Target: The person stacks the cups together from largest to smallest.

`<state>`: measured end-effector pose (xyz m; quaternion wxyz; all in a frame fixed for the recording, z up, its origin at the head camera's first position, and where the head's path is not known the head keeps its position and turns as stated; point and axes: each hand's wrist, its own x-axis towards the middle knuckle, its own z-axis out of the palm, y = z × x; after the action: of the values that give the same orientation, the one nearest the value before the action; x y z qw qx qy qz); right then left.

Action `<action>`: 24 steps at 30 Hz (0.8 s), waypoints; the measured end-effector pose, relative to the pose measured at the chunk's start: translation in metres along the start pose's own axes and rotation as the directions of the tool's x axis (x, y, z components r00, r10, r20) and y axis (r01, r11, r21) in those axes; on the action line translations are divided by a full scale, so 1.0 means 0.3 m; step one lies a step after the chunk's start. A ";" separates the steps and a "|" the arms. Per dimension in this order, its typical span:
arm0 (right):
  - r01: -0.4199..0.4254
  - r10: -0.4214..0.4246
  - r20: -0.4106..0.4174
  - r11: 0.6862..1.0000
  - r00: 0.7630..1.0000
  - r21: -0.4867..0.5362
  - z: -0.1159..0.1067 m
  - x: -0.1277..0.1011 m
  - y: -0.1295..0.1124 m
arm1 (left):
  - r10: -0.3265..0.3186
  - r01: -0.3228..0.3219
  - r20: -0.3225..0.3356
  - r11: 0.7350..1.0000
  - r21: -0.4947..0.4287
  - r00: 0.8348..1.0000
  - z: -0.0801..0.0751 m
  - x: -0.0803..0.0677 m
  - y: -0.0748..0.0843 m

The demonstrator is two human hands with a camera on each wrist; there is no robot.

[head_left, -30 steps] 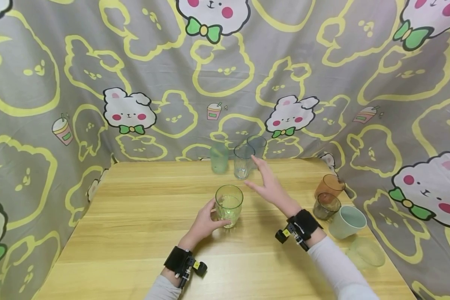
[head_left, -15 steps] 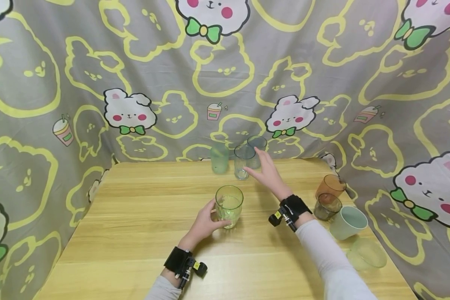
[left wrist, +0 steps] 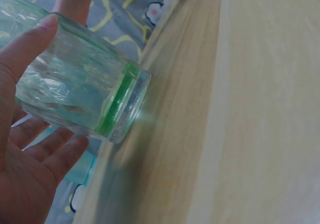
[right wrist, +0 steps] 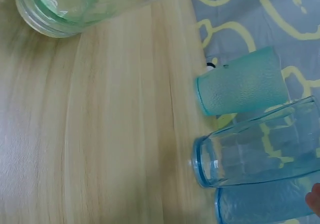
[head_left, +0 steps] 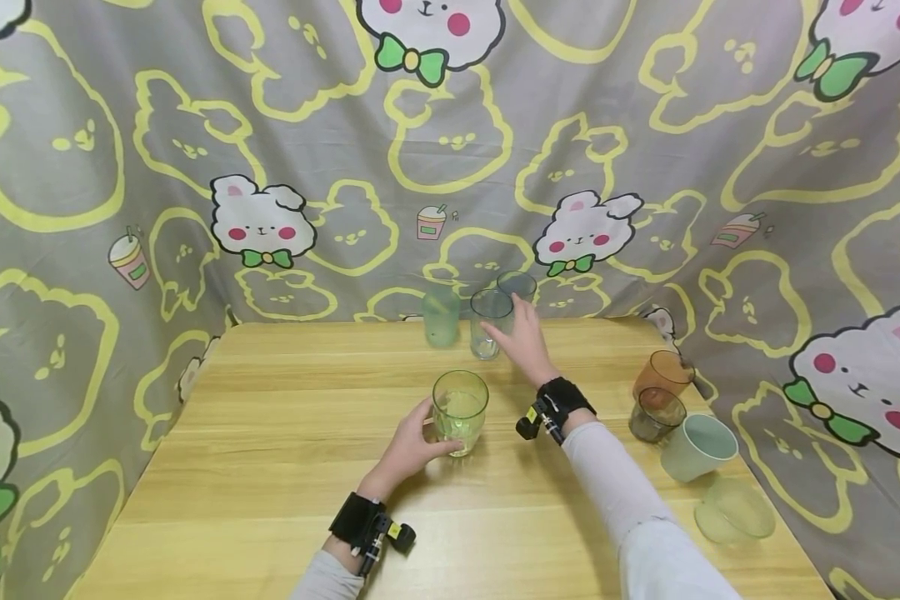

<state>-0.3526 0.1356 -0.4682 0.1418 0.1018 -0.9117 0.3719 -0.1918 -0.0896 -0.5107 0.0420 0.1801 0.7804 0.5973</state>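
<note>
Left hand (head_left: 407,451) with fingers (left wrist: 47,149) wrapped around green glass (head_left: 460,411), upright at centre of table (head_left: 270,433). Right hand (head_left: 523,340) with fingers extended, relaxed, reaching clear blue glass (head_left: 488,323) near far edge, contact uncertain.

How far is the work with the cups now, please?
Done: three cups stand grouped at the table's far edge. In hand: the left hand holds the green glass upright; the right hand reaches to the clear blue cup. Left: four cups sit apart at the right edge, including a brown cup.
</note>
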 end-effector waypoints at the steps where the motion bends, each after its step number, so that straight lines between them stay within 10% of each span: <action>1: -0.011 0.011 0.007 1.000 1.000 -0.001 0.005 0.004 0.000 | -0.001 0.001 -0.001 1.000 0.003 1.000 0.000 0.000 0.000; 24: -0.126 0.137 -0.071 0.983 0.988 0.135 0.105 0.056 0.007 | -0.020 0.020 -0.018 1.000 0.009 1.000 0.004 0.002 -0.004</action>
<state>-0.3746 0.1134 -0.4854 0.1461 0.0355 -0.8839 0.4428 -0.1922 -0.0886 -0.5122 0.0399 0.1669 0.7854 0.5948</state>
